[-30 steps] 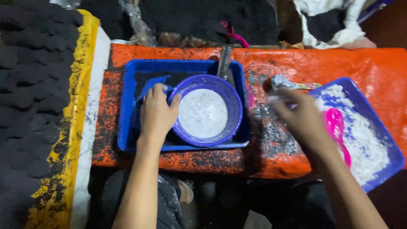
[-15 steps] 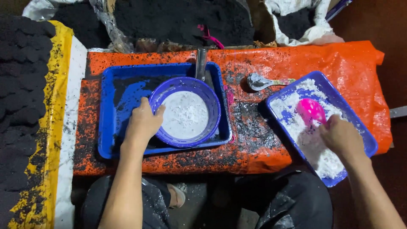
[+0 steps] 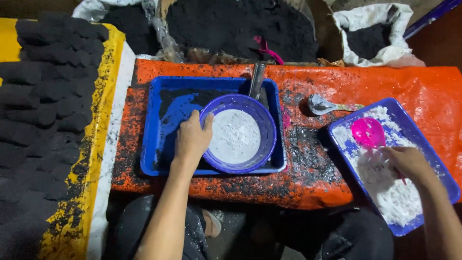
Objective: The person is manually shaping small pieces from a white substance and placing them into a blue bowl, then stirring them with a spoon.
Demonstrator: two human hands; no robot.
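Purple bowl (image 3: 238, 139) sits inside a blue tray (image 3: 159, 130) on the left part of the orange-covered worktop (image 3: 385, 86). It holds a layer of white powder across its bottom. The tray floor around it is smeared with black powder, and a metal tool handle (image 3: 256, 79) leans over the tray's far rim. To the right, a second blue tray (image 3: 435, 163) lies at an angle at the worktop's right end and carries a spread of white powder, heaped thicker toward its near end. A pink scoop (image 3: 368, 132) rests bowl-down in that powder. Between the two trays a metal spoon (image 3: 320, 104) dusted with white powder lies on the blackened cover. Behind the worktop are a heap of black powder (image 3: 240, 24) and a white sack (image 3: 370, 33) with more black powder inside. Dark round lumps (image 3: 43, 96) cover the surface at far left.

The left hand (image 3: 191, 139) reaches forward with the arm straight and grips the bowl's near-left rim, thumb over the edge, fingers curled on the outside. The right hand (image 3: 406, 161) lies over the white powder, fingers closed around the pink scoop's handle, wrist bent inward.
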